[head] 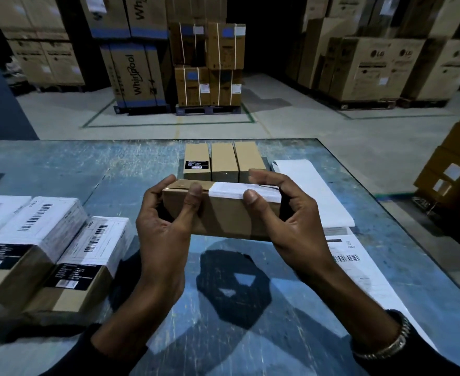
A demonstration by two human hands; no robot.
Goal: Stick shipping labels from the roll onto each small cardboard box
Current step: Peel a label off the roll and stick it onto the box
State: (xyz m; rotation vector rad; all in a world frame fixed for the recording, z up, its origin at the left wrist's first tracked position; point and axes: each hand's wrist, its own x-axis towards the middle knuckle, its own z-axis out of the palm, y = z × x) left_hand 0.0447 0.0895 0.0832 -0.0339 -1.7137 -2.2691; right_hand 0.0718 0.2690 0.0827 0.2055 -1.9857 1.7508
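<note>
Both hands grasp a small cardboard box (pixel 223 215) above the blue surface (pixel 60 169): the left hand (pixel 166 221) curls round its left end, the right hand (pixel 291 213) round its right. A white label (pixel 239 191) lies along its top edge under the right thumb.

I've got a small brown cardboard box (pixel 223 215) up off the table, a white shipping label (pixel 243 191) wrapped over its top edge, right half.

counter (pixel 93 169): blue, scratched, in front of me
floor (pixel 291 109): grey concrete with green painted lines
pallets: large cartons (pixel 133 74) stacked, Whirlpool ahead, LG cartons (pixel 372 69) right
</note>
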